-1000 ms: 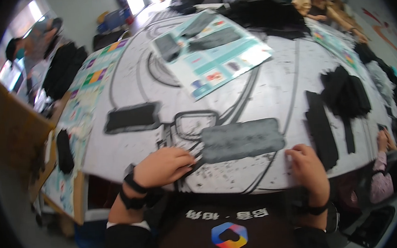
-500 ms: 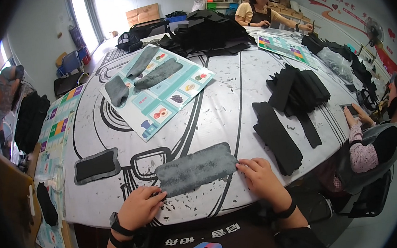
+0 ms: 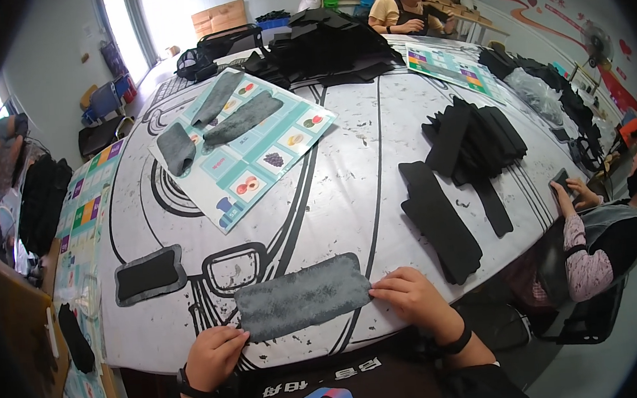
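Observation:
A grey, mottled rectangular fabric piece [image 3: 304, 297] with rounded corners lies near the table's front edge. My left hand [image 3: 215, 354] pinches its near left corner between thumb and fingers. At its right end my right hand [image 3: 415, 301] grips the edge with closed fingertips. Left of the piece rests a smaller grey pad with a black centre [image 3: 150, 275]. Long black fabric strips [image 3: 444, 223] lie to the right, close to a fanned heap of black strips [image 3: 474, 138].
A printed picture sheet [image 3: 246, 182] carries several grey fabric pieces. Behind it rises a large black fabric pile [image 3: 325, 49]. One person [image 3: 410, 12] sits at the far side; another, at the right, holds a phone [image 3: 561, 180]. A side table [image 3: 88, 224] stands left.
Both hands and the grey piece have shifted toward me and slightly left; the piece stays held at both ends. The far person has drawn an outstretched arm in.

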A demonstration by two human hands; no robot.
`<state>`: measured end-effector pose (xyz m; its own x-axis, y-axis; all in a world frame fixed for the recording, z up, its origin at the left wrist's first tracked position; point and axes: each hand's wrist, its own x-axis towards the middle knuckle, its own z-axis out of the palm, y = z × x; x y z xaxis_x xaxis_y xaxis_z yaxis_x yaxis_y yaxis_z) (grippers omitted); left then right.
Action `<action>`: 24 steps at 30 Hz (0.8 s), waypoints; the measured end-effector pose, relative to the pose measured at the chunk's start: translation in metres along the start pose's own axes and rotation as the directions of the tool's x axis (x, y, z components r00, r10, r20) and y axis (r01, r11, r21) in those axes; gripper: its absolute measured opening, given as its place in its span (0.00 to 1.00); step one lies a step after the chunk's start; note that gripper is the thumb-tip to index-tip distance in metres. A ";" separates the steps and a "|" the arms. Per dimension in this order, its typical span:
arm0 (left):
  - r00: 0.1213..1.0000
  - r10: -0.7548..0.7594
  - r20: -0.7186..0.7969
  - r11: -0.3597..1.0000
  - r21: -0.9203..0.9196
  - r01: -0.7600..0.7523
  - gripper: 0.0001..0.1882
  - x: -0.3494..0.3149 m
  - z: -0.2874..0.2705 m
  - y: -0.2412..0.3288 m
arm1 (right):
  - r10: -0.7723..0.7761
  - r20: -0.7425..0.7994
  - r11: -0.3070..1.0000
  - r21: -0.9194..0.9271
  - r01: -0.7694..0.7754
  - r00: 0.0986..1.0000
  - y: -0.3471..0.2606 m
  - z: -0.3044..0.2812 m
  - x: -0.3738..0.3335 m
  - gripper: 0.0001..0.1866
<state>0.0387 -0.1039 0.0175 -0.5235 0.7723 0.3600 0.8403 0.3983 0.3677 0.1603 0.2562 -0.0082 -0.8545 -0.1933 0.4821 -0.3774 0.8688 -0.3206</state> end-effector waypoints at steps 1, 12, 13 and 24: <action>1.000 0.007 0.000 1.000 -0.004 -0.007 0.10 -0.001 0.002 -0.002 | -0.008 -0.007 1.000 0.013 0.008 1.000 0.000 0.001 -0.001 0.13; 0.998 -0.060 -0.026 0.997 -0.045 0.059 0.10 -0.013 0.006 -0.011 | 0.048 0.011 0.995 0.085 -0.049 0.999 0.001 0.001 0.000 0.12; 0.995 -0.094 -0.015 0.995 -0.046 0.093 0.10 -0.015 0.006 -0.010 | 0.032 0.020 0.996 0.079 -0.034 0.999 0.001 0.000 0.000 0.11; 0.960 -0.272 -0.065 0.917 -0.319 0.239 0.09 -0.016 0.007 -0.018 | 0.062 0.074 0.995 0.071 -0.067 0.995 0.002 -0.004 0.000 0.11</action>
<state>0.0332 -0.1201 -0.0005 -0.7405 0.6007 0.3013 0.6012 0.3918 0.6965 0.1609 0.2595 -0.0053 -0.9003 -0.1720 0.3999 -0.3433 0.8455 -0.4091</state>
